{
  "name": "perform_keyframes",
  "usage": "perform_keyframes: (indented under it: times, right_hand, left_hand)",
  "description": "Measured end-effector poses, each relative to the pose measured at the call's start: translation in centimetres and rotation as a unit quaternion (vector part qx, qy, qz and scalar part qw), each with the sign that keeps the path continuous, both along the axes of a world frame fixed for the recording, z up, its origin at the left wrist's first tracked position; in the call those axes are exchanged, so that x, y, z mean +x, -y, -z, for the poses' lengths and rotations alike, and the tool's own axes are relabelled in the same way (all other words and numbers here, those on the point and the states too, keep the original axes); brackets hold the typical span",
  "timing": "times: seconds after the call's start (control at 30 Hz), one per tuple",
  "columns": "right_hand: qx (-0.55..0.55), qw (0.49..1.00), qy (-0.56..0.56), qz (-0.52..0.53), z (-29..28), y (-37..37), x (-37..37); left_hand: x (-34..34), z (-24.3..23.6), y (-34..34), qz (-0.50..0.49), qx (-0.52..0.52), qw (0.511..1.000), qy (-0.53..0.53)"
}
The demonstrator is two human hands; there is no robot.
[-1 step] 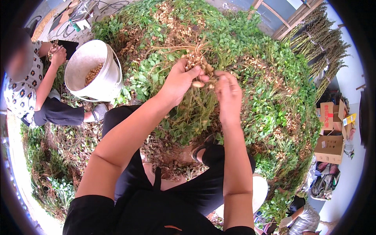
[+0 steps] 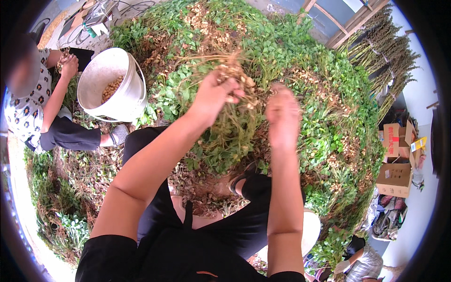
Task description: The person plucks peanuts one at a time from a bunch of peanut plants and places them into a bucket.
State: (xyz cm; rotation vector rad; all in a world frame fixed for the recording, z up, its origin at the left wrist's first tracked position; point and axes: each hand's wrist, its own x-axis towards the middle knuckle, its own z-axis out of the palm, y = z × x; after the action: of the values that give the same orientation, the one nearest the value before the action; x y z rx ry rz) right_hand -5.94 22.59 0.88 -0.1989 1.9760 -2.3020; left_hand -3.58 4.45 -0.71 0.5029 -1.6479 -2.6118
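Note:
My left hand is closed round the root end of an uprooted peanut plant. Pale pods cluster at its fingers, and the plant's leafy stems hang down below them. Just right of the bunch, apart from it, is my right hand; it looks curled, but motion smears its fingers and I cannot make out whether anything is in them. Beneath both hands spreads a thick heap of green peanut plants with pods among the leaves.
A white bucket with some peanuts in it stands at the left, beside a seated person handling a plant. Behind my right arm shows a pale rounded container. Cardboard boxes and another person are at the right.
My right hand has drawn away from the pods, to the right and slightly down. My left hand keeps its hold on the plant, which is now a little blurred.

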Motion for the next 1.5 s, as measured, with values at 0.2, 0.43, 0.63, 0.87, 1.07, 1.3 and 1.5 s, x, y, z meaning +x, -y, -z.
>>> perform_keyframes:
  times: [0.2,0.43,0.63,0.87,1.07,1.3,1.5]
  right_hand:
    - [-0.301,0.948,-0.047,-0.092,-1.8,-6.5,-2.5]
    - [0.242,0.943,-0.224,-0.049,3.1,0.3,0.3]
    - [0.463,0.814,-0.352,-0.01,2.1,1.8,1.5]
    - [0.167,0.937,-0.116,-0.285,1.0,2.0,4.4]
    - [0.06,0.988,-0.084,-0.118,-0.8,-0.2,3.5]
    - [0.289,0.912,-0.288,-0.047,1.0,2.1,3.1]
    - [0.415,0.818,-0.397,0.019,1.3,3.5,2.6]
  left_hand:
    - [-0.5,1.0,3.7,-0.047,0.061,0.997,-0.003]
    - [0.5,0.6,2.4,-0.034,0.107,0.994,-0.004]
    - [0.5,-0.1,2.2,-0.027,0.143,0.989,-0.006]
    - [-0.3,0.7,4.6,-0.06,0.112,0.992,-0.02]
    - [-1.2,0.7,6.4,-0.119,0.154,0.981,-0.005]
    - [-0.6,0.8,3.7,-0.03,0.147,0.989,0.0]
    - [0.0,0.4,1.3,0.061,0.162,0.984,-0.026]
